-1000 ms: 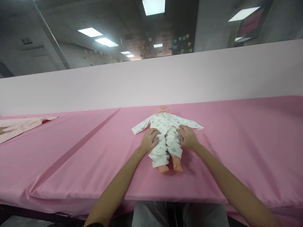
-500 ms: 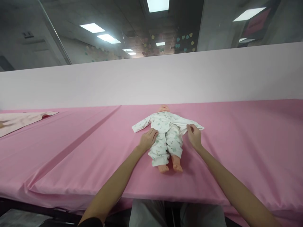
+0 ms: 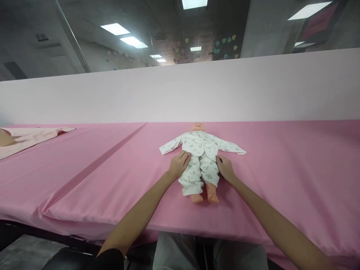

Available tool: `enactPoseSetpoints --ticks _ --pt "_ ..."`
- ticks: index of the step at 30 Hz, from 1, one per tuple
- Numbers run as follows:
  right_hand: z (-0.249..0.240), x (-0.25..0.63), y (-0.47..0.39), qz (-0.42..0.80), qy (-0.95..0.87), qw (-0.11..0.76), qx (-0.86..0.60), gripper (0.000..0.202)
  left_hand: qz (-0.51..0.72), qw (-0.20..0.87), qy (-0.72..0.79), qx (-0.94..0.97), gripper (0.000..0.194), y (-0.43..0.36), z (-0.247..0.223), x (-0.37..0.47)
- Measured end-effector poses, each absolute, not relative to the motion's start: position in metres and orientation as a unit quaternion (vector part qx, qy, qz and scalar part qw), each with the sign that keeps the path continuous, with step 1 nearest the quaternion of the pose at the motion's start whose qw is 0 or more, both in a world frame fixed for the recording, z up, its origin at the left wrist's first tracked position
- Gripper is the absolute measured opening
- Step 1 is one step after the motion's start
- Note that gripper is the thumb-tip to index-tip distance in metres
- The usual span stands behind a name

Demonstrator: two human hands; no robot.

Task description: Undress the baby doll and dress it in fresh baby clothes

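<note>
— Where are the hands?

— Two of them, bare, one on each side of the doll's waist. The left hand (image 3: 180, 164) lies flat with fingers loosely spread on the hip of the trousers. The right hand (image 3: 225, 168) rests at the other hip, fingers curled at the hem of the top; whether it pinches the cloth I cannot tell.

— And the doll?

— One baby doll (image 3: 201, 159), on its back in the middle of the worktop (image 3: 295, 168), head away from the person, both sleeves stretched out sideways. It wears a white two-piece suit with small green prints: one top, one pair of trousers. Two bare pinkish feet stick out at the near end.

— Anything else?

— One pink sheet covers the worktop, with a long crease on the left. One pale peach cloth (image 3: 28, 137) lies far left, well apart.
</note>
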State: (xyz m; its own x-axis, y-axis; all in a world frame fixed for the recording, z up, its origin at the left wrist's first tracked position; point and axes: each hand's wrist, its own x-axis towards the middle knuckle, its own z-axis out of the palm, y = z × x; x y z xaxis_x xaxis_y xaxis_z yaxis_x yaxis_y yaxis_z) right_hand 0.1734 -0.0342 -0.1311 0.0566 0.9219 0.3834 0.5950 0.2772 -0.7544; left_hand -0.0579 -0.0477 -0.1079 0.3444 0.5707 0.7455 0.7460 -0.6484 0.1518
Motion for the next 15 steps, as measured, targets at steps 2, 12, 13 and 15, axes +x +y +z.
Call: enactPoseSetpoints --ticks 2,12,13,15 --pt "-0.132 0.174 -0.033 0.176 -0.668 0.433 -0.579 0.036 -0.439 0.134 -0.366 -0.810 0.018 -0.051 -0.100 -0.052" --pt "-0.134 0.173 -0.030 0.184 -0.676 0.399 -0.591 0.032 -0.576 0.090 -0.172 -0.794 0.055 -0.155 0.042 0.015" --pt "-0.135 0.173 -0.029 0.179 -0.677 0.401 -0.590 0.032 -0.576 0.106 -0.160 -0.795 0.059 -0.166 0.056 0.014" --pt "-0.138 0.174 -0.027 0.171 -0.683 0.401 -0.586 0.031 -0.564 0.095 -0.159 -0.805 0.097 -0.183 0.075 0.005"
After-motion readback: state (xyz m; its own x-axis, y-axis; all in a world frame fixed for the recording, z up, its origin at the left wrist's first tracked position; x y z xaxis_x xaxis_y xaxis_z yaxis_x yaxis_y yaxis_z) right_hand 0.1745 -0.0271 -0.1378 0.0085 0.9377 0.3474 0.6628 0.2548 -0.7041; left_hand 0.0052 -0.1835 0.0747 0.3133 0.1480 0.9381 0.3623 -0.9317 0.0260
